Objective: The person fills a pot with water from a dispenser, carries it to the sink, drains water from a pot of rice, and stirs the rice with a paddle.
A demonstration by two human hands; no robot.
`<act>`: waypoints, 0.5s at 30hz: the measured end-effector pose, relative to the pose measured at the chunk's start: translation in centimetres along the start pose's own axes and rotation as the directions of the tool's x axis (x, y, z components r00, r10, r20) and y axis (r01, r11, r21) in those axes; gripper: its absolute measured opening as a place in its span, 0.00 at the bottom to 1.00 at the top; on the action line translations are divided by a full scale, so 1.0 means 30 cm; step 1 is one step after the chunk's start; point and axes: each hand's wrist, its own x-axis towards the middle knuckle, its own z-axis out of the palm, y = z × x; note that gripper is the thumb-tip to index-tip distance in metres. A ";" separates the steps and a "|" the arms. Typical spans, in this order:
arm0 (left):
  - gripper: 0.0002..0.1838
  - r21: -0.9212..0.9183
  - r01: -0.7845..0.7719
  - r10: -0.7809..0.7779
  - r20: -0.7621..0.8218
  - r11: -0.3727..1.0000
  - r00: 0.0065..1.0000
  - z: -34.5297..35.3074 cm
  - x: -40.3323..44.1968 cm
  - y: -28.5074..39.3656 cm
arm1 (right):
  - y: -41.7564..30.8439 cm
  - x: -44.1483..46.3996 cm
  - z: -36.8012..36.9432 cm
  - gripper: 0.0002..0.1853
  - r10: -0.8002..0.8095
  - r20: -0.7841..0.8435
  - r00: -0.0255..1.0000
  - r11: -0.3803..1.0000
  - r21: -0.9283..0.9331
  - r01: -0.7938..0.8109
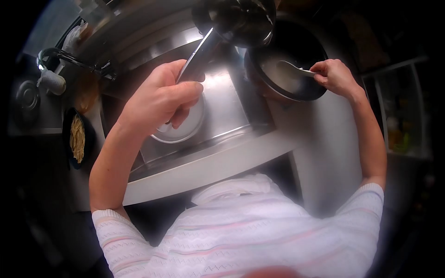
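Note:
My left hand (pixel 171 90) grips the long handle of a dark, shiny saucepan (pixel 238 23). The pan is raised at the top of the view, tilted beside the rim of a black pot (pixel 301 46). Whitish liquid or grain (pixel 278 69) lies inside the pot; I cannot tell which. With its fingers pinched on the end, my right hand (pixel 338 78) holds a white spoon (pixel 294 69), whose bowl dips into the pot. Below my left hand, partly hidden by it, a round white dish (pixel 187 127) sits in the steel sink (pixel 222 97).
A pale counter edge (pixel 208 164) runs between my body and the sink. On the left are a dark dish of yellowish food (pixel 77 139), a round metal lid (pixel 28 97) and a curved metal tap (pixel 60 53). A shelf rack (pixel 401 106) with bottles stands at the right.

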 end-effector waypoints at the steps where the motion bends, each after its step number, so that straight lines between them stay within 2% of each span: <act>1: 0.11 0.008 -0.005 0.005 -0.008 1.000 1.000 0.008 0.016 0.004 | 0.007 0.010 -0.003 0.12 -0.004 0.005 1.000 1.000 0.008 0.004; 6: 0.11 0.022 0.002 -0.001 -0.045 1.000 0.999 0.046 0.081 0.003 | 0.055 0.050 0.012 0.11 -0.041 0.023 0.999 0.999 0.020 0.040; 8: 0.11 -0.033 0.007 -0.009 -0.053 0.999 0.999 0.055 0.090 0.005 | 0.063 0.058 0.007 0.11 -0.055 0.050 0.997 0.997 0.059 0.052; 13: 0.10 -0.297 0.005 -0.012 -0.021 0.955 1.000 0.059 0.076 -0.002 | 0.028 0.047 -0.033 0.12 -0.127 0.201 0.971 0.989 0.100 0.108; 15: 0.10 -0.411 -0.001 0.007 0.012 0.912 1.000 0.054 0.054 -0.034 | 0.030 0.067 -0.004 0.13 -0.198 0.216 0.956 0.980 0.033 0.196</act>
